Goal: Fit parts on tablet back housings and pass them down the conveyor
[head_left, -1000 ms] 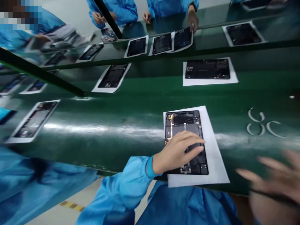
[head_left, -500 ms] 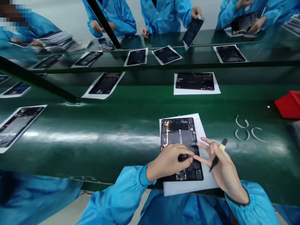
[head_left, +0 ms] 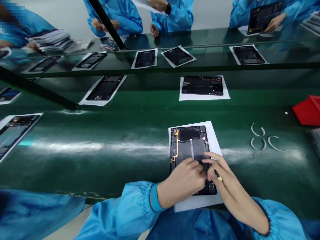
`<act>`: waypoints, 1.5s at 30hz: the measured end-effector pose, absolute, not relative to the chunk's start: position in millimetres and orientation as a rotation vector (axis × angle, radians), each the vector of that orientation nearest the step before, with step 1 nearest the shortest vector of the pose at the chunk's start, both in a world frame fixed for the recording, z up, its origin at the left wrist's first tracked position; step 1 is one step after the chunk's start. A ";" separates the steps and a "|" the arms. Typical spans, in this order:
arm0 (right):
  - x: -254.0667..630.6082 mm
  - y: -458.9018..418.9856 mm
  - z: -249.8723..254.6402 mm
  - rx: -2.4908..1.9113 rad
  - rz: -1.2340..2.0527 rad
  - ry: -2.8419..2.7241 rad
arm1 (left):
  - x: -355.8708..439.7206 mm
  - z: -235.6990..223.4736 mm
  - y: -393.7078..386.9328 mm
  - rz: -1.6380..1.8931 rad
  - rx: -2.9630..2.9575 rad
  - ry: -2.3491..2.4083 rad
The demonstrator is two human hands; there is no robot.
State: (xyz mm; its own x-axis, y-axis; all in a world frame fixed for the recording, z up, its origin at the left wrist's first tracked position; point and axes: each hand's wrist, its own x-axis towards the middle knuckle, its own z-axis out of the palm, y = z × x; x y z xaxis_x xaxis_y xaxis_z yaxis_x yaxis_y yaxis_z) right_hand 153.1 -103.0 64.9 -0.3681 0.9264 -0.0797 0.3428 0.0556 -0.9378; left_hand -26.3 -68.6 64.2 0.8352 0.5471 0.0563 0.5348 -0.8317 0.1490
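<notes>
- L hand [head_left: 183,181]: over lower part of opened tablet [head_left: 185,150], back of hand up, fingers curled in; can't tell if anything's pinched. Blue wristband [head_left: 155,197] on L wrist.
- R hand [head_left: 231,188]: from the R side, closed round a small dark tool w/ pale band [head_left: 218,175]; a couple of fingers reach out over tablet. Tool mostly hidden by hand.
- Hands close tog., fingertips meeting or nearly so near tablet's R edge; contact pt. can't be made out.
- Tablet: flat on white sheet [head_left: 216,143], near edge of green bench [head_left: 140,120], in front of wearer. Orange flex cable [head_left: 177,143] down its L side, pale strip [head_left: 191,148] mid.
- R of tablet, apart from it: 3 curved white pcs [head_left: 258,143], then red bin [head_left: 308,111] at R edge of view.
- Beyond: another tablet [head_left: 202,85] on its own sheet; more units L & on raised shelf.
- Far side: co-workers in blue smocks; one at upper R holds a tablet [head_left: 263,18] tilted up.
- Upper L: stack of sheets [head_left: 51,40], blurred.
</notes>
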 end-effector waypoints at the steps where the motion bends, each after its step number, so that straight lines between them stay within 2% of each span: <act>1: 155.1 -103.6 67.8 -1.270 1.285 -1.813 | -24.8 64.2 -69.1 0.157 2.934 0.841; 7: 171.8 -84.1 70.1 -1.366 1.104 -1.633 | -26.5 56.5 -28.3 0.320 2.784 0.987; 11: 177.9 -45.1 46.4 -1.369 0.965 -1.354 | -28.3 37.8 16.5 0.556 2.437 1.200; 14: 176.1 -25.8 25.3 -1.395 0.989 -1.270 | -26.3 23.6 35.7 0.651 2.246 1.279; 24: 162.3 -23.6 8.4 -1.367 0.995 -1.347 | -26.6 16.8 38.6 0.619 2.197 1.097; 45: 161.3 -21.7 -2.3 -1.358 0.915 -1.455 | -30.9 11.0 20.2 0.603 2.108 1.263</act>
